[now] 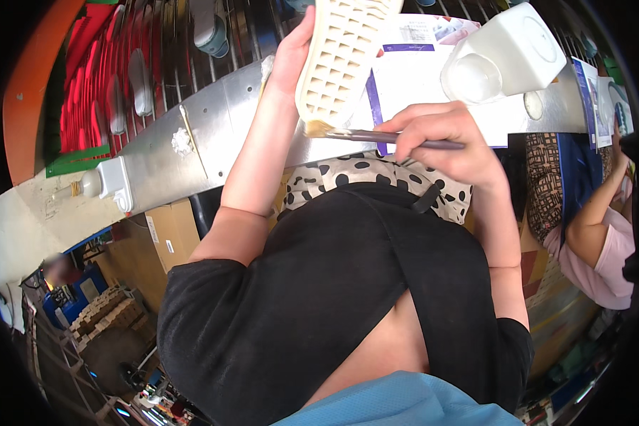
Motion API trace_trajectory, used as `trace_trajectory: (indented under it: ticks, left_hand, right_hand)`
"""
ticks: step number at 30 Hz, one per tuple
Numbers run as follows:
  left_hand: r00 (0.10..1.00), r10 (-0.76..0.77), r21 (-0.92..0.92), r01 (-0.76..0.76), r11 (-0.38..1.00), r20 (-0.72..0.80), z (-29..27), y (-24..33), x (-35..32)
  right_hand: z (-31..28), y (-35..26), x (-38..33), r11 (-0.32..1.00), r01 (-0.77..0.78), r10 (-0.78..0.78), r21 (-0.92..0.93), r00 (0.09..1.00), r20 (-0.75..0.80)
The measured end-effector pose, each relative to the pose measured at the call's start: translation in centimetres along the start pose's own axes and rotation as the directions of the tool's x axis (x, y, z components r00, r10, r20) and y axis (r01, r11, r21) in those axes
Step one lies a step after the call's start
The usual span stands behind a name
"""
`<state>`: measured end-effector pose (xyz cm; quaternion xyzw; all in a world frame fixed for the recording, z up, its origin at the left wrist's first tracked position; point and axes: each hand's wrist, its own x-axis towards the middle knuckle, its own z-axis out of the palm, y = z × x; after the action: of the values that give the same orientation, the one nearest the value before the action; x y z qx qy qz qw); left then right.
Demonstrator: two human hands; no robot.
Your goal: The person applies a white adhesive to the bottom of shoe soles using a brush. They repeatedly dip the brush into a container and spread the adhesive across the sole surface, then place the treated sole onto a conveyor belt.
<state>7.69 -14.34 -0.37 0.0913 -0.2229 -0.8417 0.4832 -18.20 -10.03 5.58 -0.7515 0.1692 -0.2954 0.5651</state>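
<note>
My left hand (291,57) holds a cream shoe sole (341,57) upright, its waffle-patterned underside facing me. My right hand (447,138) grips a thin dark-handled brush (390,136). The brush's bristle tip touches the lower edge of the sole. Both hands are raised above a metal workbench ledge (213,135), in front of my black top and spotted apron.
A white lamp housing (504,53) and a paper sheet (412,78) sit on the ledge behind the sole. Shoe soles ride on a roller conveyor (163,64) at the upper left. Another person in a pink top (603,248) sits at my right. Cardboard boxes (170,234) stand below the ledge.
</note>
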Motion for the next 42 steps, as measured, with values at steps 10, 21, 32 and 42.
trace_trajectory:
  ticks: [10,21,32,42]
  left_hand:
    - [0.963,-0.237,-0.215,0.207,0.954,-0.125,1.0,0.8,0.5]
    - [0.984,0.000,0.156,0.028,0.987,-0.176,0.0,3.3,-1.5]
    - [0.685,0.644,0.691,-0.647,0.322,0.341,24.7,21.6,-6.4]
    - [0.579,0.785,0.968,-0.028,-0.248,0.218,26.8,43.7,15.5]
  right_hand:
    - [-1.7,-2.4,3.0,0.982,0.176,-0.158,-0.064,0.961,0.225]
    - [-6.9,-2.8,-0.3,0.989,0.150,-0.149,0.004,0.983,-0.106]
    - [-11.8,-0.3,-5.7,0.738,0.519,-0.146,0.432,0.747,-0.648]
    - [-8.7,0.9,-7.4,0.744,0.518,-0.083,0.422,0.699,-0.711]
